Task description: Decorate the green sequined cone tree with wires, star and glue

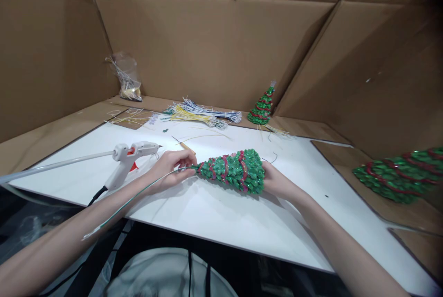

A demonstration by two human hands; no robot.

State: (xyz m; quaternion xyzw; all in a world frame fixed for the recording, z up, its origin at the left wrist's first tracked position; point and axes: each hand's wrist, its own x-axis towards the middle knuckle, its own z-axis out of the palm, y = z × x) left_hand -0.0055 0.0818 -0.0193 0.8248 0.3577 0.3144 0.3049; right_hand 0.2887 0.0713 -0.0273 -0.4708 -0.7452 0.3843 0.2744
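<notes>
A small artificial Christmas tree [235,170], green and glittery with red garland, lies on its side above the white board. Its narrow tip points left and its wide base right. My right hand [272,179] is closed on the base, with most of its fingers hidden behind or inside it. At the tip, my left hand [176,168] pinches a thin green wire [141,191]. That wire trails back over my left forearm and ends in a pale tip. Just beyond my left hand lies an awl [185,145] with a wooden handle.
A white glue gun [126,158] with a long glue stick stands at left. Bundles of yellow wires [192,115] and blue-white wires [211,110] lie at the back. A second tree [262,105] stands there; another tree [398,175] lies at right. Cardboard walls [194,43] enclose the board.
</notes>
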